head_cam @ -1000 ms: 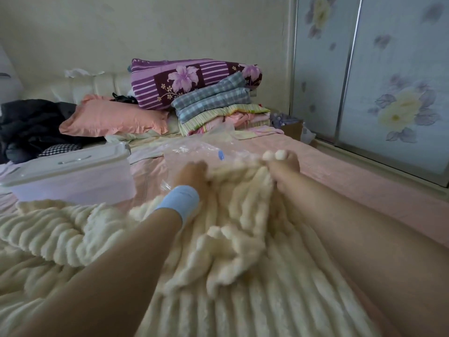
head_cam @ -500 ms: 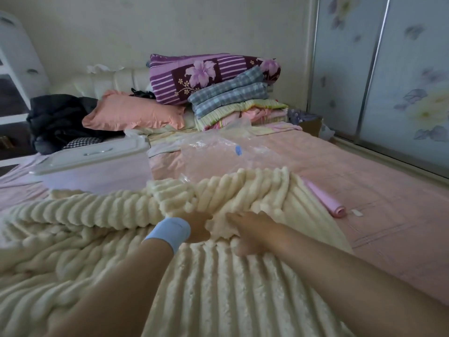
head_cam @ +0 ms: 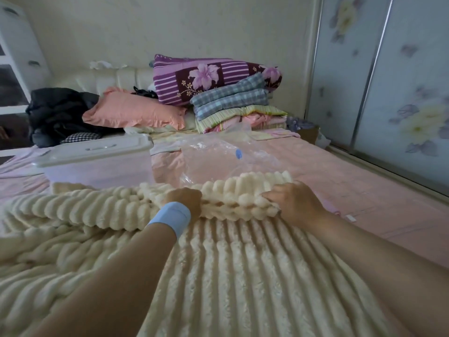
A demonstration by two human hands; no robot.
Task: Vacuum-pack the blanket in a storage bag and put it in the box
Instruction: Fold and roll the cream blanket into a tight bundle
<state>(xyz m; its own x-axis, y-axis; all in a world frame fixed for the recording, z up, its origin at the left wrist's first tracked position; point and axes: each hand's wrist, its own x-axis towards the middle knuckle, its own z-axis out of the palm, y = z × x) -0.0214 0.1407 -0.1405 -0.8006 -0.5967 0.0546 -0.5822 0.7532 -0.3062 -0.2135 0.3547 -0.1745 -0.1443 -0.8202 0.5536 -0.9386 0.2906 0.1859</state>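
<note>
Fingers (head_cam: 270,196) of the right hand (head_cam: 297,203) lie together, curled onto the thick fold of the blanket (head_cam: 230,276). The left hand (head_cam: 185,198) has its fingers buried in that fold, so their state cannot be told. The blanket lies on the bed (head_cam: 352,198), spread towards the person, with the fold's long axis running left to right and the ribs pointing away. The lidded box (head_cam: 97,164) and the clear bag (head_cam: 218,154) sit just beyond. Folding looks half done; the next move calls for another fold, narrow enough for the bag's mouth.
</note>
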